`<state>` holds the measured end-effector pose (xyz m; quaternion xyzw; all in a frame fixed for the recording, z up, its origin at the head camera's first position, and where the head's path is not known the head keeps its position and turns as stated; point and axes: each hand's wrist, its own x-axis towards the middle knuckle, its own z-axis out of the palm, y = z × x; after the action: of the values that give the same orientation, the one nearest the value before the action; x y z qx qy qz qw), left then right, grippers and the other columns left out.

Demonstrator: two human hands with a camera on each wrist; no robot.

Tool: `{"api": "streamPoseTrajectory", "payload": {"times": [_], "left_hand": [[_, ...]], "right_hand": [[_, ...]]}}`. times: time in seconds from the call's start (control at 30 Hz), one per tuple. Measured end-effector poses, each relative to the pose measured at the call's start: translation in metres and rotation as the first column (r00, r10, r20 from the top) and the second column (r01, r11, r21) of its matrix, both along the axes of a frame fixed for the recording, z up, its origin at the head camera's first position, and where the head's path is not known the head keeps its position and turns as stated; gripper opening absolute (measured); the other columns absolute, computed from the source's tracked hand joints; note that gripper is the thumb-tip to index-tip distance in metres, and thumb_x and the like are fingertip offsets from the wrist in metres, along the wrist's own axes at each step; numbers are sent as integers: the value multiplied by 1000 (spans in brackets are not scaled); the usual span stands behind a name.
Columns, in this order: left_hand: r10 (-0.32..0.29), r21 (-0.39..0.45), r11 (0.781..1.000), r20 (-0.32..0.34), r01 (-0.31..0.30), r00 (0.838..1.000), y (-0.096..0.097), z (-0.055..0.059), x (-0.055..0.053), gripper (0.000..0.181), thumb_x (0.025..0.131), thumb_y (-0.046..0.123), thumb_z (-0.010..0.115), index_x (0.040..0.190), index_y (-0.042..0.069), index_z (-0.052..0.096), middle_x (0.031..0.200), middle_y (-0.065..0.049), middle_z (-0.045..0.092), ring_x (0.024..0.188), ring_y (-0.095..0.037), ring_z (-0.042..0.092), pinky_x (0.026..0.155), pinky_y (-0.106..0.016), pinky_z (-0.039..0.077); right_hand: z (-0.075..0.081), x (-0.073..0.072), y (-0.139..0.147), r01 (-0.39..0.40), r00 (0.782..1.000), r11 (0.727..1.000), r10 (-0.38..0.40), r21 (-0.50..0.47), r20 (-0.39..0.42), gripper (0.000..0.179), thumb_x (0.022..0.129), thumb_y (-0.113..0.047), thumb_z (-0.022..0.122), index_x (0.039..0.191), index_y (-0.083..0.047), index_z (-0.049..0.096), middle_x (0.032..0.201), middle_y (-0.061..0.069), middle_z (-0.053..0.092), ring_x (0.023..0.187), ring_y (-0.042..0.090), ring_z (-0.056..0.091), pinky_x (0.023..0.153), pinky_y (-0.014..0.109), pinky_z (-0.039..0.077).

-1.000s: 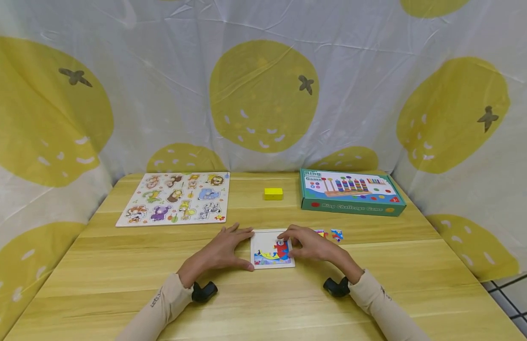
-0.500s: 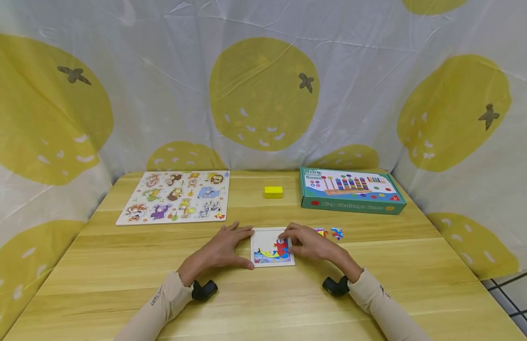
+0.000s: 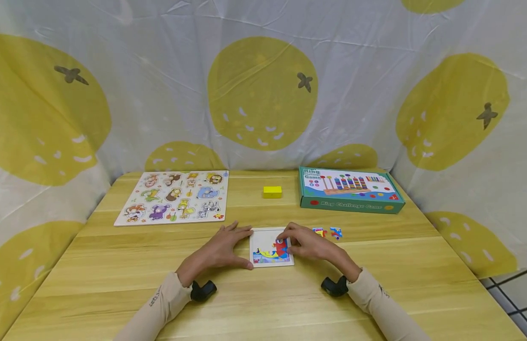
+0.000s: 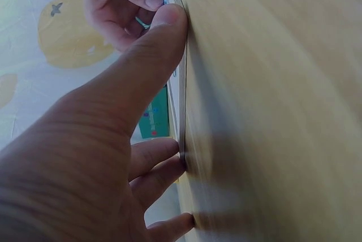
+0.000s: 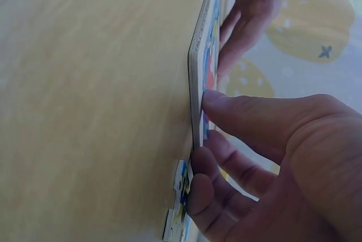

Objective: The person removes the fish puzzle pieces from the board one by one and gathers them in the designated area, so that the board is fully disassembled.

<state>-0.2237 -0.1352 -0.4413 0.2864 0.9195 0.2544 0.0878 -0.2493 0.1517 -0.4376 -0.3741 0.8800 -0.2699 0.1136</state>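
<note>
A small white-framed jigsaw tray (image 3: 266, 235) lies on the table between both hands, its lower and right parts filled with a red, yellow and blue picture. My left hand (image 3: 220, 247) is spread along the tray's left side, thumb at the near corner and fingers at the far corner, touching the edge. With thumb and index finger, my right hand (image 3: 309, 242) pinches a red jigsaw piece (image 3: 281, 246) with an eye on it, at the tray's right side. Its other fingers are curled beside the frame, near the loose pieces (image 5: 179, 197).
Two loose jigsaw pieces (image 3: 336, 233) lie just right of the right hand. Behind stand a yellow block (image 3: 272, 192) and a green ring game box (image 3: 352, 204). An animal peg puzzle board (image 3: 191, 194) is at back left. A patterned curtain (image 3: 263, 94) hangs behind the table.
The red eye piece under the right fingertips appears to lie a little flatter than a second ago. Both hands keep nearly the same place; the head view has shifted slightly.
</note>
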Motion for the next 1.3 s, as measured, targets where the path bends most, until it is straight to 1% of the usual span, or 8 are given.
{"api": "streamPoseTrajectory", "payload": {"times": [0.3,0.77,1.1,1.3], "left_hand": [[-2,6,1000,2,2,1000,0,0,0,90,71,56,78,142,11,48,150,-7,40,143,-44,17,111,-66,11],[-5,0,1000,-2,5,1000,-1,-2,-1,91,70,59,77,142,11,48,150,-7,40,143,-44,17,111,-66,11],[-6,-2,1000,-5,6,1000,-1,-3,-1,91,71,58,77,142,11,48,150,-7,40,143,-44,17,111,-66,11],[-4,-2,1000,-1,4,1000,0,-2,-1,90,71,58,77,142,10,48,150,-8,40,143,-44,17,111,-66,10]], "right_hand": [[2,3,-1,28,999,999,-28,-24,34,29,88,-5,66,117,-7,66,100,5,54,81,17,49,70,24,43],[0,1,-1,28,998,998,-25,-52,65,30,87,-5,67,116,-10,64,97,2,55,81,17,49,69,25,44],[0,2,-1,39,998,998,-36,-40,60,33,86,-7,68,119,-11,64,95,0,54,82,17,50,70,24,45],[1,0,0,44,997,998,-41,-42,65,31,87,-8,67,118,-9,65,96,-2,54,83,17,51,72,26,46]]}}
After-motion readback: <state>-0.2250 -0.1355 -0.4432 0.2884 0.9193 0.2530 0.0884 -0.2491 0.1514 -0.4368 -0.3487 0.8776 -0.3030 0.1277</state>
